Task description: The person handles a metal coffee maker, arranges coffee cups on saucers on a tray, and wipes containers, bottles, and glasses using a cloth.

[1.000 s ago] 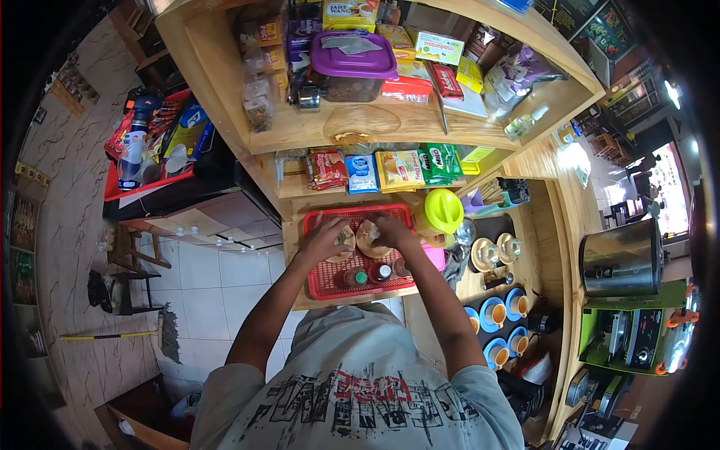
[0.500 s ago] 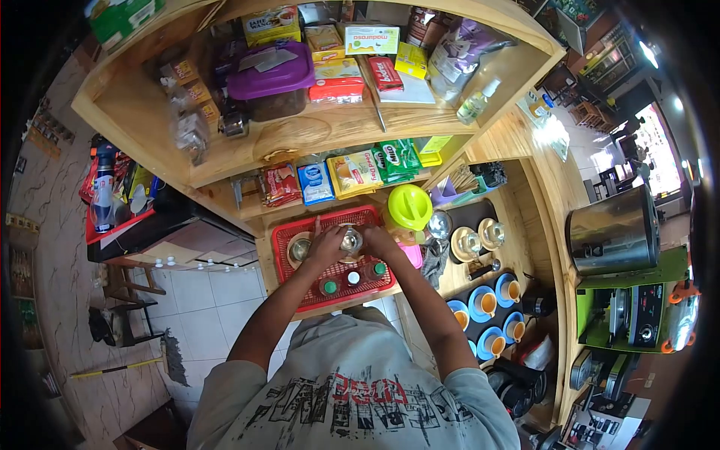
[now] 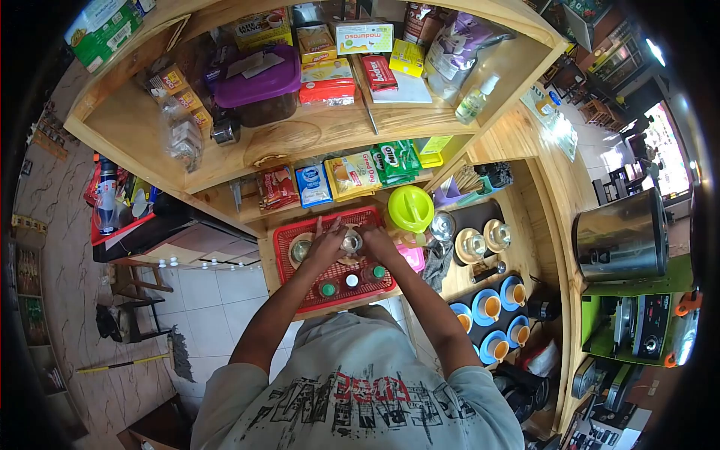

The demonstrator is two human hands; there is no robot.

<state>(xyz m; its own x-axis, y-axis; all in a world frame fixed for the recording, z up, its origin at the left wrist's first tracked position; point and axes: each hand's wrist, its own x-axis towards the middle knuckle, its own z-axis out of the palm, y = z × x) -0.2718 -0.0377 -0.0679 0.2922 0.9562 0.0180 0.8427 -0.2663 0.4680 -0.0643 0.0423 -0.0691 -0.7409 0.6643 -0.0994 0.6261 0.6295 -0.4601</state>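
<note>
Both my hands are at a clear glass cup (image 3: 351, 242) over a round wooden saucer in a red plastic basket (image 3: 309, 306). My left hand (image 3: 327, 244) grips the cup from the left, with a couple of fingers pointing away from it. From the other side, my right hand (image 3: 377, 244) has its fingers closed at the cup's rim; its fingertips are partly hidden. Left of them, a second glass cup (image 3: 301, 250) stands on a wooden saucer. Nearest me in the basket are bottles with a green cap (image 3: 328, 289), a white cap (image 3: 352, 281) and another green cap (image 3: 379, 271).
A lime-lidded pitcher (image 3: 410, 208) and a grey cloth (image 3: 436, 264) stand right of the basket. Farther right are glass cups on wooden saucers (image 3: 472, 245) and several filled cups on blue saucers (image 3: 490, 307). A wooden shelf (image 3: 300, 139) with packets overhangs the basket's far side.
My hands stay at the same glass cup, with the left fingers slightly more spread. The view has shifted slightly; the basket's contents look unchanged.
</note>
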